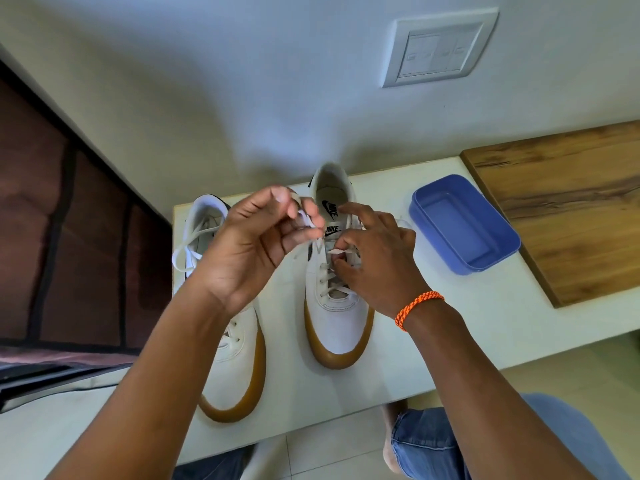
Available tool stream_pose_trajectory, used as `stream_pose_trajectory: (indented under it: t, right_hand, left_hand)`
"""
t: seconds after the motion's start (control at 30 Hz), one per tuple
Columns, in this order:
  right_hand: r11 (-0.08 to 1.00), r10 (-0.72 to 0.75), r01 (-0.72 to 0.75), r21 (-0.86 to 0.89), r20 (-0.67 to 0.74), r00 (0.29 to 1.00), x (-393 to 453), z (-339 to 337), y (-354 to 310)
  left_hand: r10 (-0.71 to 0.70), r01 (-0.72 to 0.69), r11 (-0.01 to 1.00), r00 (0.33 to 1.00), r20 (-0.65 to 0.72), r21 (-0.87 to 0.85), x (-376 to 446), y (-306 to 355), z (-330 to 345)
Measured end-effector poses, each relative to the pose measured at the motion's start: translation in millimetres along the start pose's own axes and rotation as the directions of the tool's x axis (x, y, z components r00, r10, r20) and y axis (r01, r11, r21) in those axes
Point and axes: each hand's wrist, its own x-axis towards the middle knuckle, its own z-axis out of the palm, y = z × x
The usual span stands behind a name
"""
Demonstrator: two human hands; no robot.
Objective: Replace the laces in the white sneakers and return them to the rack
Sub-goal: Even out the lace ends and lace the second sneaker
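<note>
Left sneaker (228,341) looks laced (bow tied). Right sneaker (337,306), nr bench (485,323) back edge: both hands pinching lace ends – left hand (252,244), right hand (374,265); racking left.

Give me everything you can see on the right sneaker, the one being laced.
The right sneaker is white, leather-looking, with a tan gum sole and a black Nike mark on tongue and insole. It stands upright on the white table, toe toward the person, beside its mate. Lower eyelets are laced. The right hand pinches the lace at the upper eyelets; the left hand holds the other end up.
</note>
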Motion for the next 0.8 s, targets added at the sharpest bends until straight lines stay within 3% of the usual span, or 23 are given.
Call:
stream_pose_trajectory:
  t: [0.1, 0.17, 0.2, 0.23, 0.27, 0.3, 0.33, 0.37, 0.4, 0.43, 0.53, 0.7, 0.8]
  right_hand:
    - [1.000, -0.003, 0.003, -0.002, 0.007, 1.000, 0, 0, 1]
    - [1.000, 0.003, -0.003, 0.007, 0.013, 1.000, -1, -1, 1]
    - [1.000, 0.003, -0.003, 0.009, 0.014, 1.000, -1, -1, 1]
    - [1.000, 0.002, -0.002, 0.007, 0.015, 1.000, -1, -1, 0]
    - [1.000, 0.000, 0.000, 0.004, 0.016, 1.000, -1, -1, 0]
    - [1.000, -0.004, 0.004, 0.002, 0.016, 1.000, -1, -1, 0]
    - [1.000, -0.007, 0.007, 0.000, 0.015, 1.000, -1, -1, 0]
    - [1.000, -0.007, 0.007, -0.004, 0.014, 1.000, -1, -1, 0]
    - [1.000, -0.004, 0.004, -0.008, 0.012, 1.000, -1, -2, 0]
    - [1.000, -0.001, 0.001, -0.013, 0.009, 1.000, -1, -2, 0]
    - [1.000, -0.008, 0.009, -0.029, 0.005, 1.000, -1, -3, -1]
    - [0.999, -0.027, 0.027, -0.030, -0.007, 1.000, -1, -1, 3]
    - [0.996, -0.041, 0.048, 0.078, -0.093, 0.995, -1, 2, -5]
  left_hand:
    - [0.006, 0.005, 0.921, 1.000, 0.028, -0.389, -4, 14, 2]
    - [-0.034, 0.033, 0.881, 0.999, 0.007, -0.471, -4, 23, 2]
    - [-0.070, 0.039, 0.937, 0.995, -0.075, -0.346, -2, 23, 1]
    - [-0.089, 0.069, 0.991, 0.980, -0.177, -0.114, 1, 20, -1]
    - [-0.092, 0.147, 0.971, 0.957, -0.274, 0.188, 3, 15, -4]
    - [-0.061, 0.249, 0.821, 0.933, -0.355, 0.513, 4, 9, -7]
    - [-0.014, 0.305, 0.561, 0.933, -0.360, 0.769, 4, 1, -11]
    - [-0.017, 0.302, 0.288, 0.950, -0.311, 0.909, 2, -8, -12]
    - [-0.051, 0.274, 0.097, 0.962, -0.270, 0.957, 0, -16, -12]
    - [-0.070, 0.245, 0.058, 0.968, -0.241, 0.968, -1, -22, -11]
    - [-0.003, 0.151, 0.164, 0.988, -0.152, 0.975, 2, -25, -10]
    - [-0.023, 0.113, 0.667, 0.991, -0.131, 0.737, 1, -2, -6]
    - [0.037, 0.016, 0.812, 0.996, -0.080, 0.584, -2, 7, -2]
